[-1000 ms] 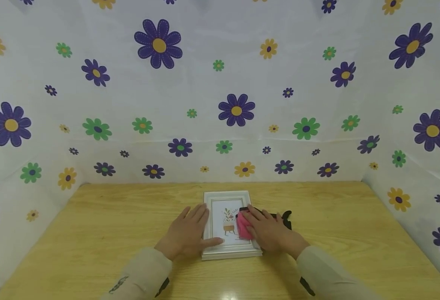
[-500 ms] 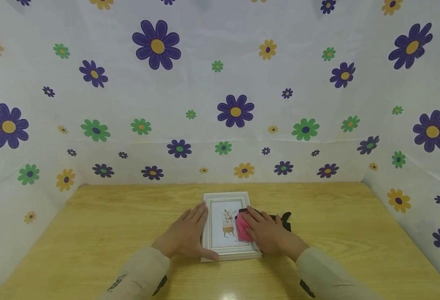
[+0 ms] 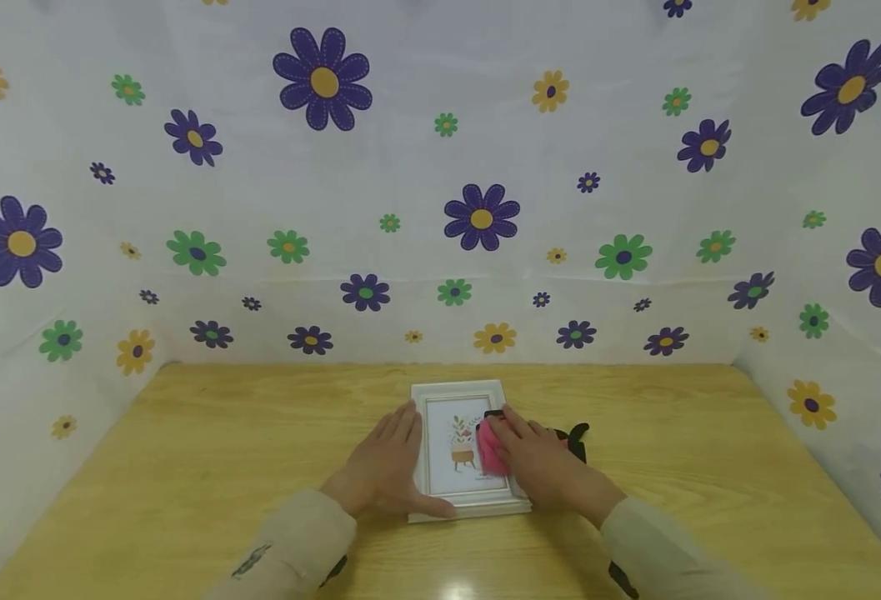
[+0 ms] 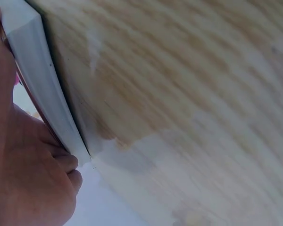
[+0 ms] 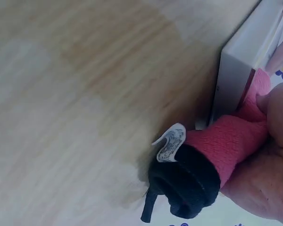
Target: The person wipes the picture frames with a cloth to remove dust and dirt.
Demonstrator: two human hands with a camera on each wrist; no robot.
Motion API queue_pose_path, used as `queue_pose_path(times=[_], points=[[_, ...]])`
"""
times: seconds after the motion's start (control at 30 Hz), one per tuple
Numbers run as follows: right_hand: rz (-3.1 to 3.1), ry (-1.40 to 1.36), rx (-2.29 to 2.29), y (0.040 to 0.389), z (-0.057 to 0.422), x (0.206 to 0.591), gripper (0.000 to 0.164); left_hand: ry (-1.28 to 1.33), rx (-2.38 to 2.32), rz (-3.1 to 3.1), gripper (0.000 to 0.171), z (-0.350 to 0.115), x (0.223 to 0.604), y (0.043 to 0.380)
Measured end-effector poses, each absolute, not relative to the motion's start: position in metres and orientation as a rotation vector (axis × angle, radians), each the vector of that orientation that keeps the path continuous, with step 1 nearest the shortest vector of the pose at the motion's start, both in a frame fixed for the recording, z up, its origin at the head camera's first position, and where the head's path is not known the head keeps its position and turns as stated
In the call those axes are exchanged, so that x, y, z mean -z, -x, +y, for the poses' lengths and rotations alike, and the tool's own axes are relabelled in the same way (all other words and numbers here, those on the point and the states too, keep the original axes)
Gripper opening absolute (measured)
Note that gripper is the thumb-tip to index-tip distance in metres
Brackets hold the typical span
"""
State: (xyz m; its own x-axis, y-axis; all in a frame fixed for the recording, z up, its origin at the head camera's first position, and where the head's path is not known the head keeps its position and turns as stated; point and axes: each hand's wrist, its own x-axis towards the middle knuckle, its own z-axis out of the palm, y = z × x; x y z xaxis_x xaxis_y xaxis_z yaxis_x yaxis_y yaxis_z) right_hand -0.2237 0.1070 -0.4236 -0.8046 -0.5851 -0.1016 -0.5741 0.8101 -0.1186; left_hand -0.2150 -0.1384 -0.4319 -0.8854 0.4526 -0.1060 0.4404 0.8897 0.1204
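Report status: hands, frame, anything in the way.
Left hand on left edge of white frame; right hand holding pink cloth on its right side; cloth covering part of the picture.

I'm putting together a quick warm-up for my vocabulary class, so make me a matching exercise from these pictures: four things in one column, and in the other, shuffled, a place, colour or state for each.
Column one
1. picture frame
2. cloth
3. left hand
4. table

Column two
A. along the left edge of the picture frame
B. yellowish brown, with a wood grain
C. pink and black, under the right hand
D. white, lying flat

Right pairs: 1-D, 2-C, 3-A, 4-B
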Motion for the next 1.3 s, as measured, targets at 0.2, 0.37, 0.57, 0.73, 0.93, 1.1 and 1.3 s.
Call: queue_pose_path(times=[0.2,0.37,0.57,0.73,0.93,1.1,1.3], points=[[2.911,0.78,0.398,0.244,0.104,0.423,0.048,-0.75,-0.129,2.913,0.136,-0.141,0.429,0.217],[2.927,0.569,0.658,0.268,0.104,0.428,0.05,-0.747,-0.098,2.893,0.137,-0.143,0.431,0.216],[2.91,0.501,0.728,0.293,0.093,0.427,0.052,-0.744,-0.041,2.89,0.137,-0.143,0.43,0.214],[2.919,0.694,0.356,0.306,0.076,0.425,0.05,-0.737,-0.049,2.893,0.137,-0.143,0.429,0.214],[2.939,0.724,0.374,0.315,0.069,0.429,0.047,-0.748,-0.109,2.874,0.136,-0.144,0.429,0.215],[2.939,0.72,0.471,0.322,0.051,0.433,0.045,-0.733,-0.085,2.878,0.137,-0.145,0.427,0.213],[2.956,0.766,0.399,0.326,0.017,0.434,0.043,-0.755,-0.032,2.916,0.138,-0.144,0.424,0.209]])
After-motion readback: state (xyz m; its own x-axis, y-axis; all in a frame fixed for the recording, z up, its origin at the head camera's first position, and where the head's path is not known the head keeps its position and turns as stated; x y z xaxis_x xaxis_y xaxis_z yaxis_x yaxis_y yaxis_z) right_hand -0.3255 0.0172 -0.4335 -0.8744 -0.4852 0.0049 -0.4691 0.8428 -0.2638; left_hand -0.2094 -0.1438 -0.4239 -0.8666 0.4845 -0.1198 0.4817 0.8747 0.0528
